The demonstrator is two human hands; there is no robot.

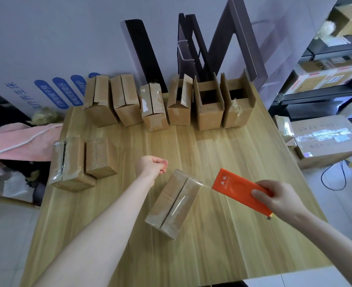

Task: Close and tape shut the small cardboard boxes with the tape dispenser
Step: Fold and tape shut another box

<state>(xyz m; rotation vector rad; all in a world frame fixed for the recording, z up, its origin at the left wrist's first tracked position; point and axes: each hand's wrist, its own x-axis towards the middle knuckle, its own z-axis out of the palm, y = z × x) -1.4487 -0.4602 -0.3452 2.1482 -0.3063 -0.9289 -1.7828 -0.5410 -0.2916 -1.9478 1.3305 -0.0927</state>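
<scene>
One box (pixel 174 204) lies left of grip (pixel 278 198) clutching dispenser (pixel 237 188).

Right hand (pixel 278 198) holds orange tape dispenser (pixel 235 188) beside closed box (pixel 174 204).

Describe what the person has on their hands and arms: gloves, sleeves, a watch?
Nothing is worn. The left hand and right hand are bare, no gloves, rings or watch visible; the left forearm and right forearm are uncovered up to the frame's edge, so no sleeve shows.
</scene>
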